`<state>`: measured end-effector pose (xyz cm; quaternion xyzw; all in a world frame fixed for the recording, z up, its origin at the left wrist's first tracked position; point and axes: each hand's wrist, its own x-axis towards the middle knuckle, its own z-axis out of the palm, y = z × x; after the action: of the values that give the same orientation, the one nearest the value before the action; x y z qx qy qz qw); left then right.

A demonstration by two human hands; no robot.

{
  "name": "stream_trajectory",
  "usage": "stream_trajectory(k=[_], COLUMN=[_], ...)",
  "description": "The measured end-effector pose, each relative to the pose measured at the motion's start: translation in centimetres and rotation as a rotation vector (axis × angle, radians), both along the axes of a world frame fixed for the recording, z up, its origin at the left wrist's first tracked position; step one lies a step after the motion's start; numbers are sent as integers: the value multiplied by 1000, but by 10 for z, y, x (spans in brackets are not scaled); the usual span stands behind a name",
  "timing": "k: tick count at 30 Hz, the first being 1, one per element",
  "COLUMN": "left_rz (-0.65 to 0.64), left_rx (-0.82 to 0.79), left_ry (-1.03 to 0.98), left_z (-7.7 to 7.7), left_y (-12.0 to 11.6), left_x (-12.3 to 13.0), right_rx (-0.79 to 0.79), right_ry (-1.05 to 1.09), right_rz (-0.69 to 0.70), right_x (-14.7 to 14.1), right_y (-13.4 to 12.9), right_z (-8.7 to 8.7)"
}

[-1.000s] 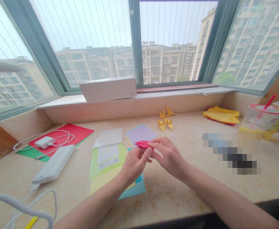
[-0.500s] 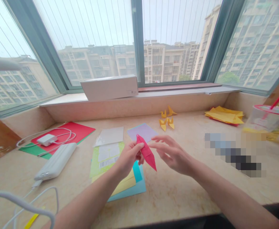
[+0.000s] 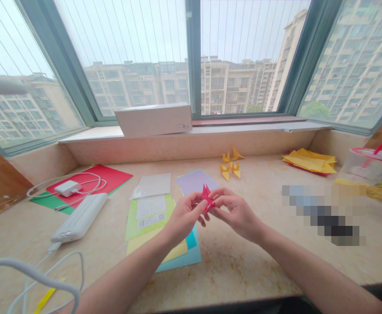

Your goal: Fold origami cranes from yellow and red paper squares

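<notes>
A folded piece of red origami paper (image 3: 206, 194) is held up above the counter, its two narrow points standing upward. My left hand (image 3: 191, 209) pinches it from the left, thumb in front. From the other side my right hand (image 3: 231, 211) grips it with thumb and fingertips. The lower part of the paper is partly hidden by my fingers. Beyond the hands, several small folded yellow paper cranes (image 3: 225, 171) stand on the counter. A lilac paper sheet (image 3: 195, 181) lies just behind my hands.
Left are a white power bank (image 3: 81, 218), a charger (image 3: 67, 188) with cable, and red sheets (image 3: 119, 176). A green packet (image 3: 133, 222) lies near my left forearm. Right are yellow papers (image 3: 310, 160) and a plastic cup (image 3: 363, 168) with a straw. A white box (image 3: 154, 121) sits on the sill.
My right hand has closed in and now grips the red paper too. The paper has turned from a long slanted shape to a shorter one with two points upward. The view has shifted slightly.
</notes>
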<state>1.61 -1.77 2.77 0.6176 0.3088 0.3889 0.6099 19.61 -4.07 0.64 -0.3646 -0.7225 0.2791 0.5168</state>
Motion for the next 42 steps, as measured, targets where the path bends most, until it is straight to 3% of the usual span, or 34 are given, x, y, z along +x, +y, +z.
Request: stream_trajectory(k=[6, 10, 17, 26, 34, 42], left_rz=[43, -1, 99, 130, 26, 8], left_rx=[15, 103, 198, 69, -18, 62], left_ry=[-96, -152, 32, -184, -17, 23], left_z=[-2, -6, -8, -8, -8, -8], left_y=[-1, -3, -2, -2, -2, -2], left_x=[0, 0, -1, 4, 3, 3], right_rx=[-175, -301, -384, -307, -296, -375], right_ry=[203, 305, 425, 525, 477, 425], right_rz=[-17, 51, 140, 9, -61, 31], right_x=[-4, -2, -5, -12, -12, -10], right_y=[3, 5, 3, 3, 2, -1], right_z=[0, 2, 4, -3, -1, 4])
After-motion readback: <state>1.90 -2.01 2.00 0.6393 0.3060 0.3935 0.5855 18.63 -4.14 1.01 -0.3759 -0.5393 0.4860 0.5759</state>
